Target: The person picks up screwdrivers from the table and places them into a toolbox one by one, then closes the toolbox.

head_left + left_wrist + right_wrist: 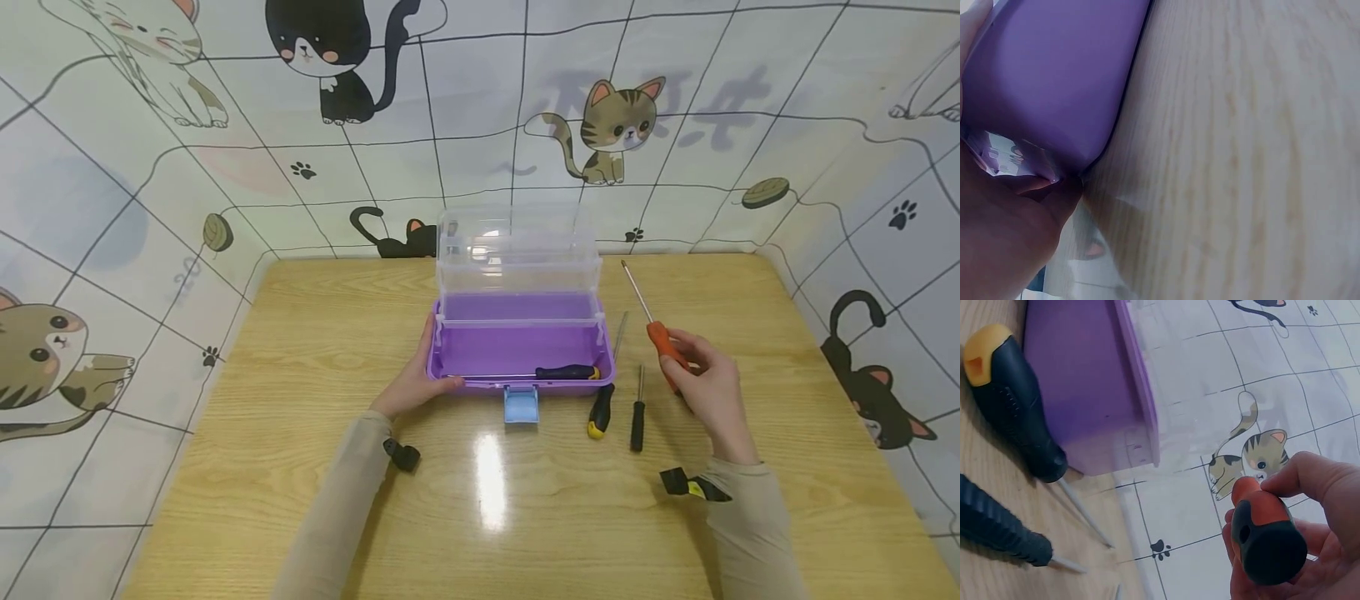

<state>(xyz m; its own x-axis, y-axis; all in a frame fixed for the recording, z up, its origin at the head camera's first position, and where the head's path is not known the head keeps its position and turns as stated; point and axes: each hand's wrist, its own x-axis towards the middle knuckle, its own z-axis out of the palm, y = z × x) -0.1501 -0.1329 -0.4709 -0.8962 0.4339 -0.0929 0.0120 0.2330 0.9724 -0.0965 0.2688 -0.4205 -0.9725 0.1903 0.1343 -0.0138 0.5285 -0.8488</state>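
Note:
An orange-and-black screwdriver [662, 337] is held in my right hand [712, 390], its shaft slanting up and left above the table. In the right wrist view its handle end [1272, 550] faces the camera, with thumb and fingers round it. My left hand [412, 382] grips the left end of a purple toolbox [487, 350], thumb at the front edge and fingers along the side. The toolbox's clear lid [517, 242] stands raised. Inside, along the front wall, lies a black-and-yellow screwdriver [567, 372].
Right of the toolbox, another black-and-yellow screwdriver [601, 412] and a black screwdriver [637, 427] lie on the wooden table [315, 333]. A blue latch [521, 406] hangs at the toolbox front. A cat-patterned backdrop [480, 108] rises behind and at both sides.

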